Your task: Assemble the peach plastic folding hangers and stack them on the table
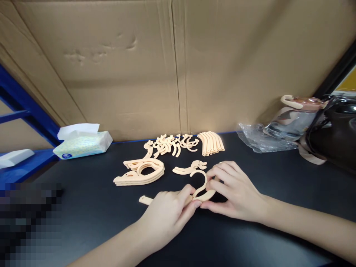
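Between my two hands is a cream plastic folding hanger (207, 195), its hook curving up and one arm sticking out to the left. My left hand (167, 209) is closed around the left arm, thumb and forefinger pinching near the joint. On the other side, my right hand (236, 191) grips the right arm with fingers and thumb, hiding part of it. Just beyond the hook lie a few loose hanger parts (182, 171). Folded hangers (139, 181) are stacked to the left. Farther back are a heap of hook pieces (167, 144) and a row of curved arm pieces (213, 143).
A tissue pack (86, 146) sits at the back left of the black table (94, 215). At the back right are clear plastic wrap (253, 139), a transparent jug (289, 124) and a dark object (333, 137). Cardboard (125, 74) stands behind; a blue frame (27, 107) is at left.
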`<act>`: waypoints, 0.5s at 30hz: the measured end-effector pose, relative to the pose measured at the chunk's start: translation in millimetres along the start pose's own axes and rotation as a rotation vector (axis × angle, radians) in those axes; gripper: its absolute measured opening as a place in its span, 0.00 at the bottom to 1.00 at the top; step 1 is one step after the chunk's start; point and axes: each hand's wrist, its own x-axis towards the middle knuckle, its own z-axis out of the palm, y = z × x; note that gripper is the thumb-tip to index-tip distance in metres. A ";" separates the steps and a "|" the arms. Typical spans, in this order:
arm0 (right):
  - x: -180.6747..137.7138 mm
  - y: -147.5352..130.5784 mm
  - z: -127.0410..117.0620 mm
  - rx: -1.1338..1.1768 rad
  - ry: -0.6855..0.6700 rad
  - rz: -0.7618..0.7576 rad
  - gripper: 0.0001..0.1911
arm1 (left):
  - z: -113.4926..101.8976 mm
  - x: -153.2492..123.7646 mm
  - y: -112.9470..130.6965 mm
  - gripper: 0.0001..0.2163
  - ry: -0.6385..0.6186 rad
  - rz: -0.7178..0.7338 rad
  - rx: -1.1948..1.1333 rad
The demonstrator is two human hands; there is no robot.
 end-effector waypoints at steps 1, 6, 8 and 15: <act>-0.3 0.3 0.1 0.000 -0.004 0.006 0.15 | -0.2 0.5 -0.1 0.10 0.001 0.000 0.000; -0.8 2.0 1.0 0.012 -0.017 0.025 0.16 | 0.0 1.6 -1.2 0.11 0.010 -0.015 0.038; -0.1 2.5 1.4 0.003 -0.008 0.016 0.17 | 0.6 1.4 -1.8 0.11 0.014 -0.019 0.056; -0.1 2.2 3.0 -0.047 0.027 -0.004 0.19 | 0.2 2.0 -0.6 0.11 0.012 -0.023 0.089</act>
